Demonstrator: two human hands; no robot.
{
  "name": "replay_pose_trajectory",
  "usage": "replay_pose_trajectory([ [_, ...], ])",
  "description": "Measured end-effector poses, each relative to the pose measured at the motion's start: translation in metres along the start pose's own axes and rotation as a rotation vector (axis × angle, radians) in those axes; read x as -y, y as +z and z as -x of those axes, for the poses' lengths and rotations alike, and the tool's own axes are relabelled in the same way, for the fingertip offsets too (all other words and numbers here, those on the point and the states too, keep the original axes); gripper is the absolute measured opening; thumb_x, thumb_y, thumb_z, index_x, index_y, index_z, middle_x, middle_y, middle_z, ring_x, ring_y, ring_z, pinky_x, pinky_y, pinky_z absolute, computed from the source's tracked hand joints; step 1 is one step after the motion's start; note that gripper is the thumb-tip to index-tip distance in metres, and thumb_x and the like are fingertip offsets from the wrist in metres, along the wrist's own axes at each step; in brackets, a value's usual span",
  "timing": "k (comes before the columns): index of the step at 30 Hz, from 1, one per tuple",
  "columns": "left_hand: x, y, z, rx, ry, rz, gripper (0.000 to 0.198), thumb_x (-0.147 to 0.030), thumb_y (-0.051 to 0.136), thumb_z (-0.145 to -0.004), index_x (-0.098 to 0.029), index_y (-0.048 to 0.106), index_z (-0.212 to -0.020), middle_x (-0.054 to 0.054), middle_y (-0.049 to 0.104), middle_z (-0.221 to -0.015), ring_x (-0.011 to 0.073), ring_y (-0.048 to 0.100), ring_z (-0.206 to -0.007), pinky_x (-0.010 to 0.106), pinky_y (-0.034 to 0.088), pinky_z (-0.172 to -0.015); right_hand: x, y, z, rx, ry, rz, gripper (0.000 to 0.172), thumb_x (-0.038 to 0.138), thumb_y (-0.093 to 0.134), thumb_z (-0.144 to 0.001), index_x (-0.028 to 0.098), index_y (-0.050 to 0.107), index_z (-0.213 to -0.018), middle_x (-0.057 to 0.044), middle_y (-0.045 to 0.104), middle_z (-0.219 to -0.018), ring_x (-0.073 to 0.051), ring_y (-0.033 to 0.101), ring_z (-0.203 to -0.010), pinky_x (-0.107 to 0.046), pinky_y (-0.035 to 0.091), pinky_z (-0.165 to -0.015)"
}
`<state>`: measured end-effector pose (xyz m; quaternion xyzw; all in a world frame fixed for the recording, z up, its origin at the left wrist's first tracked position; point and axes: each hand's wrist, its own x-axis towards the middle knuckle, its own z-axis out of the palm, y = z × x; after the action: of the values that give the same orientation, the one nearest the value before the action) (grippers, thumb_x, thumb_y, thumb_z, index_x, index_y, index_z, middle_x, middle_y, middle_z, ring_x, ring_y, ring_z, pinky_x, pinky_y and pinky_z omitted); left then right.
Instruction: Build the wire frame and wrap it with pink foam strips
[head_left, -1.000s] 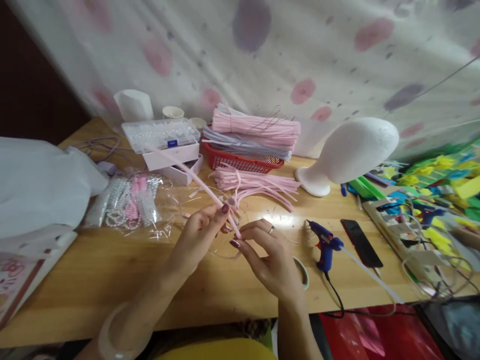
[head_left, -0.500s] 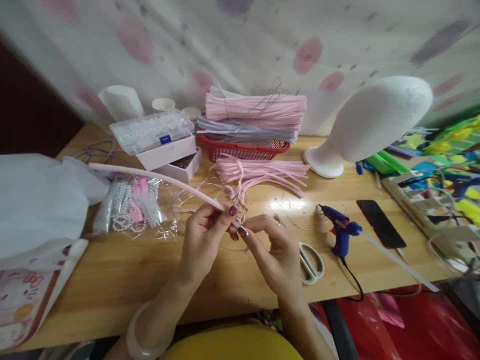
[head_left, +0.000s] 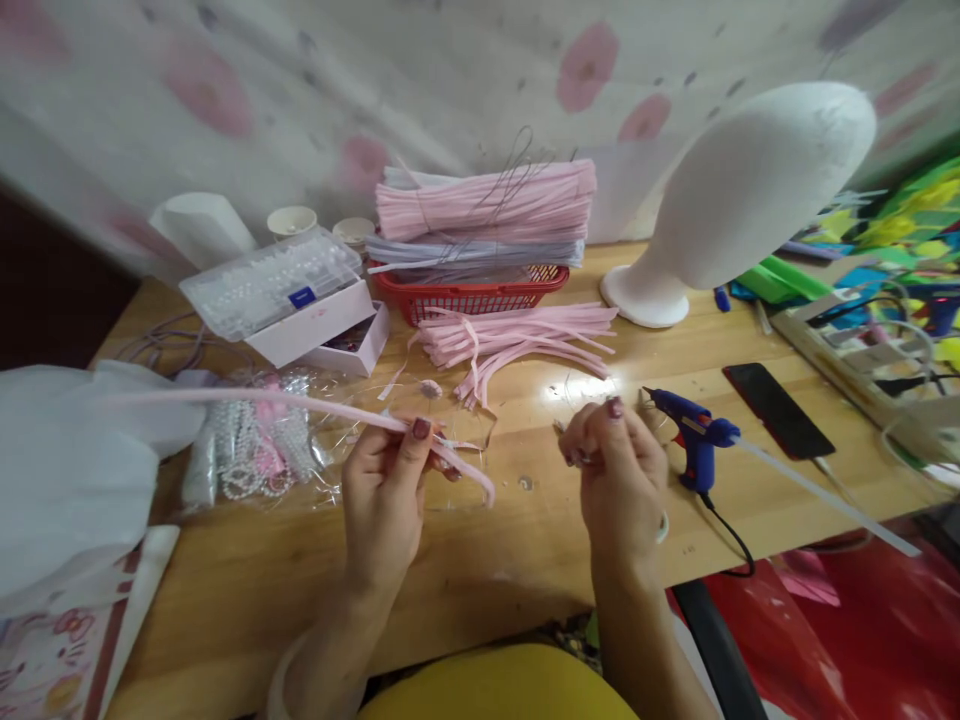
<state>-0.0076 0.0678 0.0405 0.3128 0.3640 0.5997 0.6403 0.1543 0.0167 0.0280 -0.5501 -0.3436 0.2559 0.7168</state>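
Note:
My left hand (head_left: 390, 490) pinches a long pink fuzzy stem (head_left: 300, 402) between thumb and fingers. The stem runs left over a bag of beads, and its short bent end sticks out to the right of my fingers. My right hand (head_left: 619, 470) is apart from it, fingers closed in a pinch; what they hold, if anything, is too small to make out. Beyond my hands lies a loose bundle of pink stems (head_left: 525, 335). The blue glue gun (head_left: 694, 432) rests just right of my right hand.
A red basket (head_left: 472, 298) of pink and lilac stems stands at the back, beside a white foam head (head_left: 757, 190). Bead boxes (head_left: 311, 325) and a bag of pearl strings (head_left: 255, 440) are at left. A black phone (head_left: 778, 410) and power strip (head_left: 862, 375) lie at right.
My right hand has moved right, away from my left hand and the stem. The stem's bent end now shows past my left fingers. The head view has shifted, and the scissors are mostly hidden by my right hand.

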Motion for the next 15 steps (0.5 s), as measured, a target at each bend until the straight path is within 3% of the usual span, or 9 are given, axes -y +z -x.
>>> replay_pose_trajectory([
  [2, -0.001, 0.001, 0.000, -0.012, 0.003, -0.005, 0.028, -0.038, 0.093, -0.063, -0.018, 0.074, -0.070, -0.004, 0.068, -0.061, 0.0027, 0.057, -0.044, 0.009, 0.052, -0.044, 0.000, -0.008, -0.007, -0.077, -0.038, 0.080, 0.051, 0.041, 0.057, -0.099, 0.020, 0.046, -0.054, 0.005, 0.045, -0.053, -0.010, 0.044, -0.052, -0.026, 0.036, -0.055],
  [3, -0.002, 0.001, 0.000, -0.016, 0.006, -0.011, 0.028, -0.039, 0.093, -0.062, -0.018, 0.075, -0.070, -0.004, 0.068, -0.060, 0.0026, 0.057, -0.044, 0.009, 0.052, -0.044, 0.000, -0.012, -0.010, -0.095, -0.057, 0.141, 0.043, 0.040, 0.064, -0.095, 0.021, 0.054, -0.057, 0.004, 0.054, -0.058, -0.011, 0.052, -0.057, -0.027, 0.041, -0.059],
  [5, -0.002, 0.002, 0.000, -0.021, 0.008, -0.026, 0.029, -0.040, 0.093, -0.061, -0.018, 0.075, -0.068, -0.004, 0.068, -0.058, 0.0026, 0.057, -0.042, 0.009, 0.052, -0.044, 0.002, -0.017, -0.011, -0.065, -0.091, 0.236, 0.011, 0.033, 0.075, -0.086, 0.023, 0.071, -0.086, 0.000, 0.072, -0.082, -0.016, 0.066, -0.078, -0.031, 0.050, -0.075],
  [7, -0.002, 0.003, 0.001, -0.027, 0.002, -0.044, 0.030, -0.041, 0.093, -0.061, -0.018, 0.075, -0.067, -0.003, 0.068, -0.058, 0.0033, 0.058, -0.043, 0.010, 0.053, -0.045, 0.004, -0.017, -0.006, 0.089, -0.110, 0.283, 0.027, 0.028, 0.076, -0.086, 0.028, 0.070, -0.113, -0.002, 0.076, -0.102, -0.020, 0.070, -0.096, -0.036, 0.052, -0.087],
  [11, 0.003, 0.003, 0.003, -0.037, 0.002, -0.079, 0.029, -0.040, 0.092, -0.062, -0.017, 0.075, -0.070, -0.002, 0.070, -0.060, 0.0052, 0.062, -0.047, 0.011, 0.054, -0.048, 0.008, -0.001, 0.010, 0.591, -0.229, 0.365, 0.022, 0.026, 0.075, -0.087, 0.027, 0.070, -0.108, -0.004, 0.075, -0.109, -0.021, 0.068, -0.106, -0.038, 0.052, -0.094],
  [13, 0.004, 0.001, 0.004, -0.033, 0.012, -0.129, 0.029, -0.040, 0.090, -0.066, -0.017, 0.076, -0.073, -0.002, 0.070, -0.061, 0.0068, 0.063, -0.049, 0.014, 0.056, -0.051, 0.007, 0.008, 0.015, 0.649, -0.320, 0.342, 0.018, 0.020, 0.072, -0.088, 0.025, 0.070, -0.105, -0.005, 0.074, -0.107, -0.021, 0.067, -0.105, -0.038, 0.053, -0.093],
  [15, 0.001, -0.002, 0.006, -0.016, 0.003, -0.225, 0.028, -0.042, 0.087, -0.070, -0.016, 0.075, -0.075, -0.001, 0.071, -0.062, 0.0100, 0.066, -0.051, 0.018, 0.058, -0.052, 0.006, 0.011, 0.015, 0.596, -0.385, 0.328, 0.016, 0.014, 0.064, -0.093, 0.025, 0.069, -0.103, -0.004, 0.075, -0.102, -0.019, 0.067, -0.100, -0.038, 0.053, -0.092],
])
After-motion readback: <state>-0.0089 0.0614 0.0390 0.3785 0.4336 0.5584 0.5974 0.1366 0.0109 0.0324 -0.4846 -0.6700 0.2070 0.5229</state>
